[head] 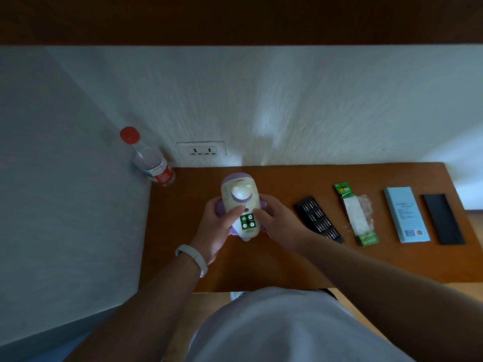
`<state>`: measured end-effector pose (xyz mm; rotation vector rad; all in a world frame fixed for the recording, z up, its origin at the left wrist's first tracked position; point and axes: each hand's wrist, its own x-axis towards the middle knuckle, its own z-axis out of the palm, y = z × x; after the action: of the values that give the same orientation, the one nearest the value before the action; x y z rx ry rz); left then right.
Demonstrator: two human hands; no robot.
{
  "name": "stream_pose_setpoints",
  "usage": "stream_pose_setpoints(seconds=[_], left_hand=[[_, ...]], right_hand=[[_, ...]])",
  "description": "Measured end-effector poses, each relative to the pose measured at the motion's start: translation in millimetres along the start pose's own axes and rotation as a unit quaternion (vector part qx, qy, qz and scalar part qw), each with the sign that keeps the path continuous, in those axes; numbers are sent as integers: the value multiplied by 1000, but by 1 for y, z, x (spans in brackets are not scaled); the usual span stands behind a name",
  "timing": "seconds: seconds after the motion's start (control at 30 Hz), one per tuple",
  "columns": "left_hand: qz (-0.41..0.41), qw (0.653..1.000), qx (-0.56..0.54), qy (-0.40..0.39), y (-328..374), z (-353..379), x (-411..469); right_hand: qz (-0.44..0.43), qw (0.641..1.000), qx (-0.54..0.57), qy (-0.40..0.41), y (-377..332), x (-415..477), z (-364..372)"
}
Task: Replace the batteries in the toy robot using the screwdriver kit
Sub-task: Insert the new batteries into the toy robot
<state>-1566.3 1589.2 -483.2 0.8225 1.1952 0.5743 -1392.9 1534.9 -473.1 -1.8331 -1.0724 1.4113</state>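
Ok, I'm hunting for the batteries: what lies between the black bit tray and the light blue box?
The opened green battery pack lies between the bit tray and the blue box, as the head view shows.

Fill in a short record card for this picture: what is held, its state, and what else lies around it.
Held: toy robot, gripped by left hand and right hand, one on each side
Compartment: open, four batteries showing
Surface: brown table
Right of toy, in order: black bit tray, green battery pack with its clear plastic pulled open, blue box, flat black piece
Far left corner: bottle with red cap
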Motion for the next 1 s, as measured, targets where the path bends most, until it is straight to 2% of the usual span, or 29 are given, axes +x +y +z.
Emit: stream_pose_setpoints(seconds=[0.2,0.4,0.5,0.57,0.63,0.8,1.0], left_hand=[[9,1000,8,-17,-5,7,-8],[29,998,53,-22,-1,2,-12],[42,996,79,-19,0,-2,-15],[47,994,93,-19,2,-3,-18],[58,993,103,-15,3,-4,-21],[64,990,129,2,2,-6,-25],[61,990,127,6,3,-7,-29]], right_hand=[[-12,1000,9,19,13,-9,-3],[-5,1000,17,3,15,-11,-2],[-14,997,-48,55,23,-14,-8],[1,986,-114,119,35,-15,-16],[25,972,-181,151,51,-17,-27],[33,949,-284,129,83,-20,-35],[47,937,-314,143,93,-11,-21]])
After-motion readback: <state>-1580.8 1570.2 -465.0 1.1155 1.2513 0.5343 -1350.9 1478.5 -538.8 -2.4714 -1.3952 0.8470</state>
